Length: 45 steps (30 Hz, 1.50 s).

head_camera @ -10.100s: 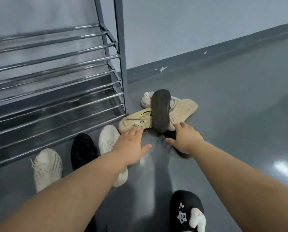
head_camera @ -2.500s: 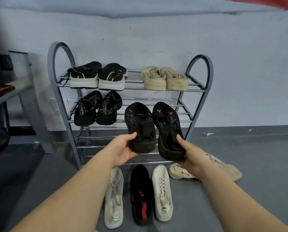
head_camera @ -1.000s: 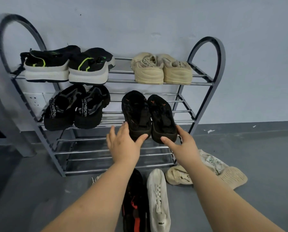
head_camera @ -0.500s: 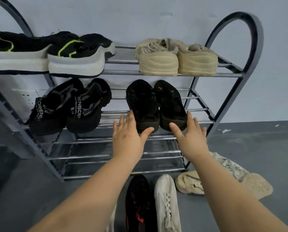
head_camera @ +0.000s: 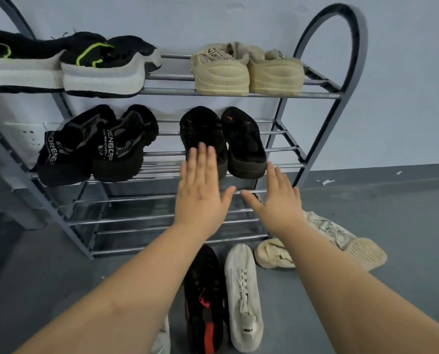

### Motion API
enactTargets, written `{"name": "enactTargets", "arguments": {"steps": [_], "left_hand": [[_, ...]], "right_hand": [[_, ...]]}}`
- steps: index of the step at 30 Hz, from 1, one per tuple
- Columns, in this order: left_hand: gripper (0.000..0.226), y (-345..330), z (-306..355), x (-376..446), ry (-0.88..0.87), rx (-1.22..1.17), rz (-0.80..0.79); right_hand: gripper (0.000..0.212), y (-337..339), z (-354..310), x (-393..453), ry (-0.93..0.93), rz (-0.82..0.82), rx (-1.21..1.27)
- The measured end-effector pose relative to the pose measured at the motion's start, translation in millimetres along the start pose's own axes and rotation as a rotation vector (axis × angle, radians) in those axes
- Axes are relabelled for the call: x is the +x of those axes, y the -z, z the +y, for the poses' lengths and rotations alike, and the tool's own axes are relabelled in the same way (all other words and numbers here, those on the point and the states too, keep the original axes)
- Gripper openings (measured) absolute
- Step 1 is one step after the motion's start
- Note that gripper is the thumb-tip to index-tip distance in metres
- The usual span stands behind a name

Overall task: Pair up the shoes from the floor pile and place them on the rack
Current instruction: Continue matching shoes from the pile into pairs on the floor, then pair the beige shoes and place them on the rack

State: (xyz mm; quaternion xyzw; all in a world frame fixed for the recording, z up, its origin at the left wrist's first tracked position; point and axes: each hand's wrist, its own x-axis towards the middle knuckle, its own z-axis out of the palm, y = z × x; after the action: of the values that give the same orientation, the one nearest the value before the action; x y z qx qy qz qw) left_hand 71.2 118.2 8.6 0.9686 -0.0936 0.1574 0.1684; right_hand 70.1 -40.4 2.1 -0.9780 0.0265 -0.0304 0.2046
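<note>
Grey metal tube rack (head_camera: 336, 95): top two tiers filled across by four shoe pairs, bars bare on the two lower tiers. Black slip-on pair (head_camera: 223, 141) sits just beyond both flat hands. Floor before rack blocked by black-and-red sneaker (head_camera: 204, 300), white knit sneaker (head_camera: 242, 295), two cream shoes (head_camera: 315, 246).

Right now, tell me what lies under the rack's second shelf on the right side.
Under the black slippers on the rack, two lower tiers of bare bars show. The left hand and right hand cover part of them.

Head camera looks forward and down, close to the rack (head_camera: 336, 95).
</note>
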Motion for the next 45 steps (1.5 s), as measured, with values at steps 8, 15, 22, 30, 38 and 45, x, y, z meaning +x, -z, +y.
{"name": "enactTargets", "arguments": {"steps": [8, 15, 22, 30, 38, 45], "left_hand": [[0.069, -34.5, 59.8, -71.5, -0.533, 0.129, -0.311], [0.074, -91.5, 95.0, -102.0, -0.444, 0.154, -0.702], [0.074, -167.1, 136.5, -114.4, -0.454, 0.197, -0.901], [0.072, -237.7, 169.8, -81.7, -0.517, 0.213, -0.969], [0.068, -280.3, 187.3, -53.9, -0.550, 0.119, -0.978], [0.067, -311.6, 217.3, -55.8, -0.153, -0.320, -0.999]], "right_hand": [[0.081, 43.3, 75.5, -46.9, 0.033, -0.260, -0.498], [0.079, 6.1, 211.6, -150.8, -0.194, -0.461, -0.534], [0.077, -42.7, 284.8, -164.7, -0.351, -0.498, -0.404], [0.076, -70.4, 332.0, -120.0, -0.364, -0.462, -0.332], [0.079, -79.9, 356.6, -78.2, -0.493, -0.386, -0.167], [0.076, -81.5, 369.2, -57.8, -0.744, -0.361, 0.171]]}}
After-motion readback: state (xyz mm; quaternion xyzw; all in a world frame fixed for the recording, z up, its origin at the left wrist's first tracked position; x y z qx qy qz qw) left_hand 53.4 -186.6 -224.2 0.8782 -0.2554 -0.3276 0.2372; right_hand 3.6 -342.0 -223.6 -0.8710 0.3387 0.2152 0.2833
